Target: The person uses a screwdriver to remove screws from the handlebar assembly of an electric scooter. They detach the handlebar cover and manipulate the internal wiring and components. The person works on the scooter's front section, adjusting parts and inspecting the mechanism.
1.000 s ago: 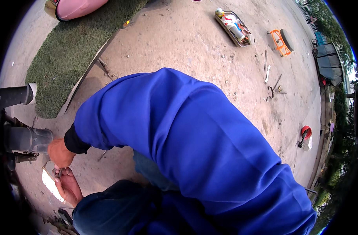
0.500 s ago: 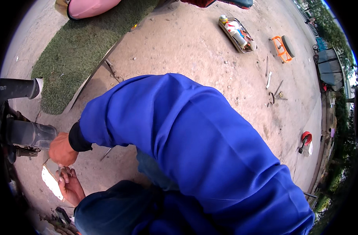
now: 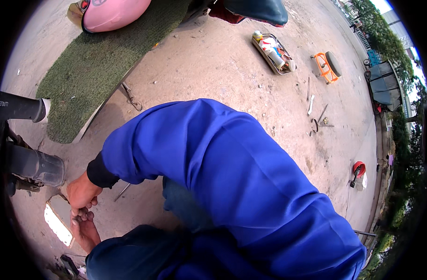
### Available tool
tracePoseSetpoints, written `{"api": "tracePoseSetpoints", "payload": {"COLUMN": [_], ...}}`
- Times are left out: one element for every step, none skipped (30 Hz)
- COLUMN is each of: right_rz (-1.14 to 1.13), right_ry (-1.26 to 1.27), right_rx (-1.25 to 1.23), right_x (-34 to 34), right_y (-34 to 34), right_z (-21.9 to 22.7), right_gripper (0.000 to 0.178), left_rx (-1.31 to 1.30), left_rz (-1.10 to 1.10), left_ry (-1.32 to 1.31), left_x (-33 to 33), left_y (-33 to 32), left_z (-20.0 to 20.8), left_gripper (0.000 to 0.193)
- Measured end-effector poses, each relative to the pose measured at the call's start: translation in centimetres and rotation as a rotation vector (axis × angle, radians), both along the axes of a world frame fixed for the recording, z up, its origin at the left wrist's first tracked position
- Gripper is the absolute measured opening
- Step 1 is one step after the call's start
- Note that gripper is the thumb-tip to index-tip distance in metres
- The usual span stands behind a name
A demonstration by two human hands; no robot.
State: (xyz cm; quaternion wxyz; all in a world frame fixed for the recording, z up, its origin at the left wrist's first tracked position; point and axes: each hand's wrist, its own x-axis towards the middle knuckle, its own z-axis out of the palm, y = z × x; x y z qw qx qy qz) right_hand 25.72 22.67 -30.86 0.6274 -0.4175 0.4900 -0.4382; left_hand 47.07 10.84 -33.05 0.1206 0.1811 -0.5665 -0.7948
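My right hand (image 3: 83,192), at the end of a blue sleeve with a black cuff, is closed with its fingers bent downward. Just below it, my left hand (image 3: 86,232) has its palm turned up and fingers curled. The fingertips of both hands meet over something small, mostly hidden between them. Close to the right hand is a dark, tube-like vehicle part (image 3: 38,166). Above that, a black cylinder (image 3: 21,106) points toward a board covered in green turf-like mat (image 3: 82,88). Beside the hands, a flat, bright rectangular piece (image 3: 58,223) lies on the ground.
A pink helmet (image 3: 115,15) rests on the mat, near a dark seat (image 3: 257,10). Farther right are a metal tray (image 3: 281,71) of bottles and cans, an orange-framed stool (image 3: 326,68), loose tools (image 3: 311,105) and a red container (image 3: 359,169). A thin rod (image 3: 122,192) lies near my right cuff.
My right hand has drawn slightly right and down, away from the dark vehicle part. The left fingers are more curled, and the hands are closer together. The view has shifted a little.
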Motion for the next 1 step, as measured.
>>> {"api": "tracePoseSetpoints", "payload": {"right_rz": [-0.004], "right_ry": [0.034], "right_rx": [0.045], "right_x": [-1.27], "right_y": [1.48], "right_z": [-0.38], "right_gripper": [0.027], "left_rx": [-0.018], "left_rz": [0.042], "left_ry": [-0.008], "left_x": [0.2], "left_y": [-0.01], "left_z": [-0.31], "left_gripper": [0.036]}}
